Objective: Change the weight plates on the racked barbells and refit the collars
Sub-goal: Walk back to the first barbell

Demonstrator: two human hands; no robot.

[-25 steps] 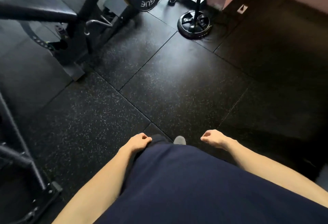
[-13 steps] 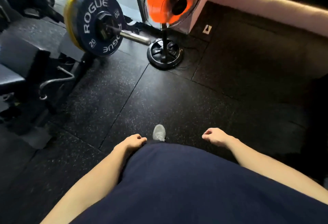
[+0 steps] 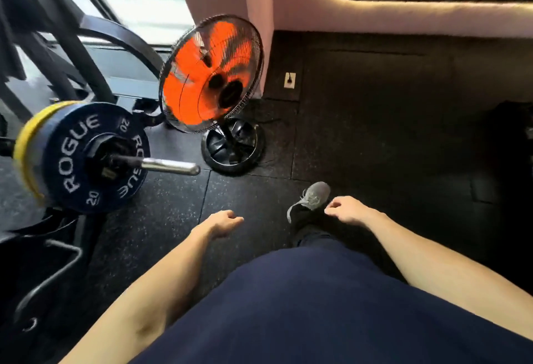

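Note:
A dark blue 20 kg Rogue plate sits on the racked barbell at the left, with a yellow plate behind it. A black collar clamps against the blue plate, and the bare steel sleeve end sticks out toward me. My left hand hangs in front of my body, fingers loosely curled, holding nothing, well to the right of and below the sleeve end. My right hand hangs the same way, empty, above my grey shoe.
An orange-bladed pedestal fan on a round black base stands just beyond the sleeve end. A pink wall runs along the back, a window behind the rack. A bench frame lies low left on the black rubber floor.
The view has swung right and up as I walk: the loaded barbell end and fan now sit closer and lower left. Both hands stay empty at my sides.

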